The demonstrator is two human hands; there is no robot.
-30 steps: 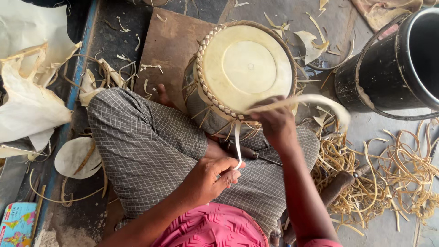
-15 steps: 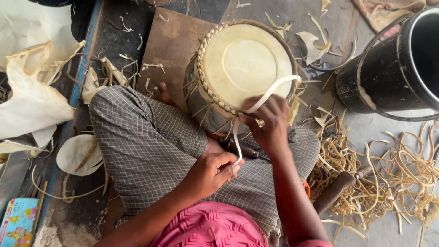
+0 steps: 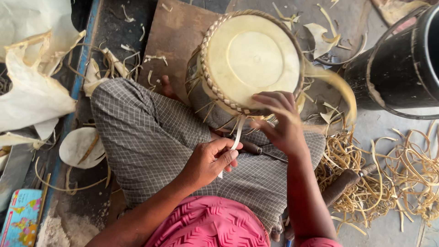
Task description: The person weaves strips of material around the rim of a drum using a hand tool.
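A drum (image 3: pixel 249 57) with a pale skin head and a braided rim rests against my checked-cloth lap (image 3: pixel 151 137). My left hand (image 3: pixel 210 160) pinches the near end of a pale hide strap (image 3: pixel 238 132) that hangs from the drum's rim. My right hand (image 3: pixel 280 120) is at the drum's near rim, fingers curled on the same strap, which loops in a blurred arc (image 3: pixel 340 89) out to the right.
A black drum shell (image 3: pixel 398 68) lies at the right. Tangled hide strips (image 3: pixel 393 169) cover the floor at right, with a wooden-handled tool (image 3: pixel 343 183) among them. Pale hide sheets (image 3: pixel 32 91) and a round cut piece (image 3: pixel 80 146) lie at left. A wooden board (image 3: pixel 171 43) sits under the drum.
My right hand has slid along the drum's rim, and the strap loop has swung from over the drum head out to the right. The left hand stays pinched on the strap's end.
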